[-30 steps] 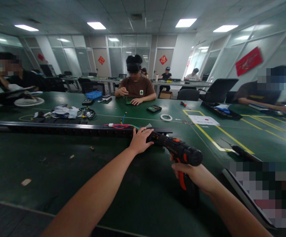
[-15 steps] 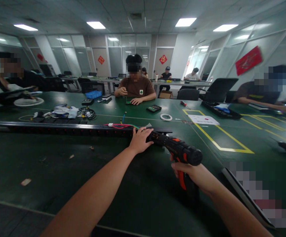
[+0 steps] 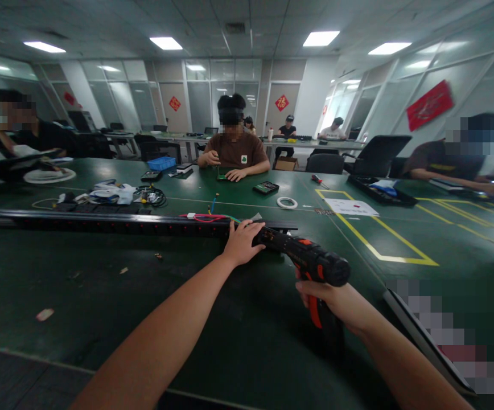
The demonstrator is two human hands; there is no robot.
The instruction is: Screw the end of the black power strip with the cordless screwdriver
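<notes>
A long black metal rail (image 3: 102, 222) lies across the table, with red and green wires (image 3: 213, 217) along its top near the right end. My left hand (image 3: 243, 242) grips that end, fingers over the top and thumb pointing towards the tool. My right hand (image 3: 330, 299) is wrapped round the handle of a black and orange cordless drill (image 3: 311, 256). The drill lies level, its nose pointing left at the rail's end beside my left fingers. The drill's tip and its contact with the rail are hidden.
The green table (image 3: 114, 353) carries a bundle of cables and bags (image 3: 112, 193), a blue basket (image 3: 161, 163), a white ring (image 3: 287, 203), a red screwdriver (image 3: 318, 180) and a paper sheet (image 3: 352, 206). Across it, a co-worker (image 3: 238, 151) handles a small board. A dark-edged panel (image 3: 428, 341) lies right.
My hands, the drill and the rail stay practically in place. At the right edge, a dark tool has slid mostly out of view. The co-worker opposite has shifted a hand slightly.
</notes>
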